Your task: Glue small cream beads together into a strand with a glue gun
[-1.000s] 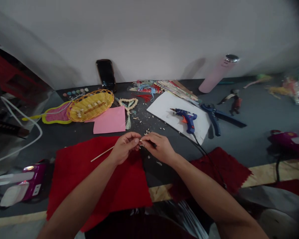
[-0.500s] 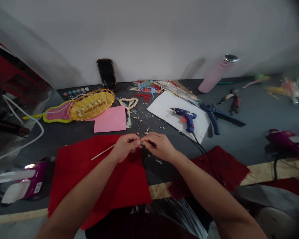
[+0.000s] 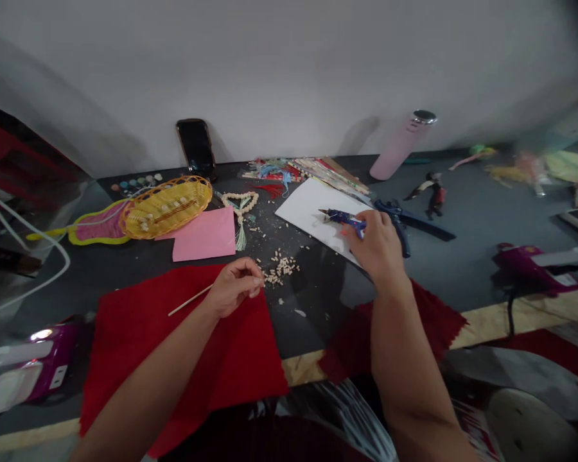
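Note:
My left hand [image 3: 235, 289] is closed over the red felt sheet [image 3: 187, 359], its fingertips pinched together. A thin wooden stick [image 3: 189, 302] runs out behind it to the left; anything tiny at the fingertips is too small to make out. To the right, my right hand [image 3: 379, 247] has its fingers round the handle of a blue glue gun [image 3: 337, 217]. The gun lies on a white sheet [image 3: 301, 208] with its nozzle to the left. Between the hands, on the dark table, is a heap of small pale cut pieces [image 3: 283, 264].
Behind my left hand are pink paper [image 3: 205, 237], a yellow basket [image 3: 171, 208], a beaded loop with tassel [image 3: 241, 205] and a leaning phone [image 3: 196, 146]. A pink bottle [image 3: 402, 146] stands at the wall. Blue cutters [image 3: 426, 226] lie right of the sheet. Purple devices [image 3: 52, 359] flank both sides.
My right hand has left my left hand and moved right and away from me onto the glue gun, uncovering the heap of pieces. My left hand stays pinched. The view has shifted slightly.

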A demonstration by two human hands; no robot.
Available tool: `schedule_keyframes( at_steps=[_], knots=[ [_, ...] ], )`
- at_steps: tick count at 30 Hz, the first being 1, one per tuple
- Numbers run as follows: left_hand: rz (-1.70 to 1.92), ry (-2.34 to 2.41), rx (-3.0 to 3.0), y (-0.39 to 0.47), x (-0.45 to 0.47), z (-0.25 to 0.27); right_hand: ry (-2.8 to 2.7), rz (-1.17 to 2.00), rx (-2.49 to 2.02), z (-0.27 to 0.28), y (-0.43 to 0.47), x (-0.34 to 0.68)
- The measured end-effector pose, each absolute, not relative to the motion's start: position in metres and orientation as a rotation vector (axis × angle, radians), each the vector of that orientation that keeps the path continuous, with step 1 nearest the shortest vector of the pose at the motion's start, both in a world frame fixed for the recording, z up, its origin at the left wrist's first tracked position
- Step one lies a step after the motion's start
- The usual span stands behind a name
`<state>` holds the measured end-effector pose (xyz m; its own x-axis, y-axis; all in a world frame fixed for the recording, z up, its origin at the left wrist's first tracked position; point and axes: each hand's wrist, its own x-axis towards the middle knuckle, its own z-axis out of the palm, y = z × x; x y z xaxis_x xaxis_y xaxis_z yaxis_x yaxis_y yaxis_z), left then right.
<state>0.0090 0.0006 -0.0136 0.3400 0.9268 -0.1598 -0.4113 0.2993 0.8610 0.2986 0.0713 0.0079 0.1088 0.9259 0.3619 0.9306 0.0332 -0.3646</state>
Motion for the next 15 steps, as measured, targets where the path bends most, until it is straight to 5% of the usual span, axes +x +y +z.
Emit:
schedule_keyframes(
  at_steps=[7, 15],
  knots=[
    [0.978, 0.791, 0.778, 0.0, 0.004, -0.017, -1.73, 0.272, -2.359, -0.003, 0.079, 0.31],
    [0.973, 0.808, 0.746, 0.0, 0.006, -0.017, -1.616, 0.378, -2.203, 0.001, 0.083, 0.316]
  ],
)
